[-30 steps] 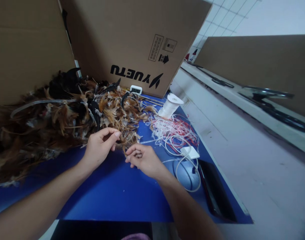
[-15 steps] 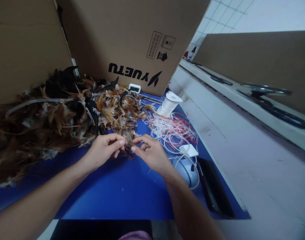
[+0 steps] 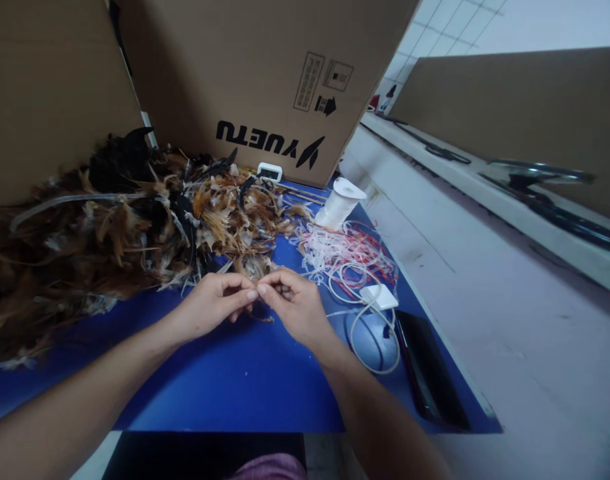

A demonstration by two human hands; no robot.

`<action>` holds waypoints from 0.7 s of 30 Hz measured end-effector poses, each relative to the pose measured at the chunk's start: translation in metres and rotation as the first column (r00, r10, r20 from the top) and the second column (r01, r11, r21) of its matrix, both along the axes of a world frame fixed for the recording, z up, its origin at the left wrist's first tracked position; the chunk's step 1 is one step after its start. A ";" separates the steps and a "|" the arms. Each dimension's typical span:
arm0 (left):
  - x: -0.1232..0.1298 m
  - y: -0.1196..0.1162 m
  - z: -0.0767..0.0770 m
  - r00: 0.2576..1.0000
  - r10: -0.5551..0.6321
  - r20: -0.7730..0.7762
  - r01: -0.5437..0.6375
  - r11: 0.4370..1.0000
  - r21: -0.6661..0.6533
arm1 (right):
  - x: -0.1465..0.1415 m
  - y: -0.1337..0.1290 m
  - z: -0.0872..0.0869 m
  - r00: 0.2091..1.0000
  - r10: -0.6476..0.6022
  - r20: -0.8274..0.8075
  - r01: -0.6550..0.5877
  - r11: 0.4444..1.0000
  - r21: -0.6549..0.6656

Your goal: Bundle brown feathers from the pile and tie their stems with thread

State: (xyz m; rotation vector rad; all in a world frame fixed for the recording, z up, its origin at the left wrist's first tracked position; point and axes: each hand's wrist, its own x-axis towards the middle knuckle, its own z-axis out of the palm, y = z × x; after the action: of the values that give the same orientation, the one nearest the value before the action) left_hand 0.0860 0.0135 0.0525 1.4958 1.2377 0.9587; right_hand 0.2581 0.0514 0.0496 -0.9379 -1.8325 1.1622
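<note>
My left hand (image 3: 217, 300) and my right hand (image 3: 295, 300) meet above the blue table (image 3: 225, 380), thumb tips almost touching. Both are closed in a pinch, and what lies between the fingertips is too small or hidden to make out. Just behind the fingers sits a brown fluffy feather tuft (image 3: 253, 265), partly covered by them. A thin brown wisp shows below the fingers. To the left and beyond spreads a large heap of brown and black feathers (image 3: 119, 247), its near edge close to my left hand.
Right of my hands lie tangled white and red strings (image 3: 329, 250), a white spool (image 3: 341, 203), a white charger (image 3: 379, 297) with a looped cable and a black phone (image 3: 432, 370). A small white display (image 3: 269, 173) stands before the cardboard box (image 3: 255, 73). Clamps (image 3: 539, 177) grip the right-hand ledge.
My hands have come together, closing the gap between their fingertips. The feather tuft that showed between them is now mostly behind the fingers. The view has shifted slightly.
</note>
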 end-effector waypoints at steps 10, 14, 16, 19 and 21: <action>0.001 -0.002 0.000 0.998 0.055 -0.018 -0.054 0.998 0.038 | -0.003 0.000 -0.005 1.000 -0.027 -0.016 0.029 0.986 0.167; 0.001 -0.002 -0.001 0.998 0.054 -0.036 -0.053 0.997 0.053 | -0.005 -0.002 -0.004 0.997 -0.061 0.042 0.051 0.975 0.215; 0.000 -0.001 -0.002 0.997 0.058 -0.051 -0.054 0.996 0.067 | -0.006 -0.003 -0.004 0.996 -0.075 0.051 0.064 0.979 0.192; -0.001 -0.001 -0.004 0.995 0.062 -0.073 -0.055 0.994 0.091 | -0.006 -0.002 -0.006 0.996 -0.071 0.058 0.061 0.984 0.167; -0.002 0.000 -0.006 0.995 0.058 -0.081 -0.050 0.994 0.095 | -0.006 -0.001 -0.006 0.996 -0.057 0.072 0.044 0.983 0.176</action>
State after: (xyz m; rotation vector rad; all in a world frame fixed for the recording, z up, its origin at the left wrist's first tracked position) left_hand 0.0844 0.0132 0.0467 1.5961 1.3144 1.0102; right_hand 0.2519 0.0505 0.0434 -0.9335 -1.9257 0.9298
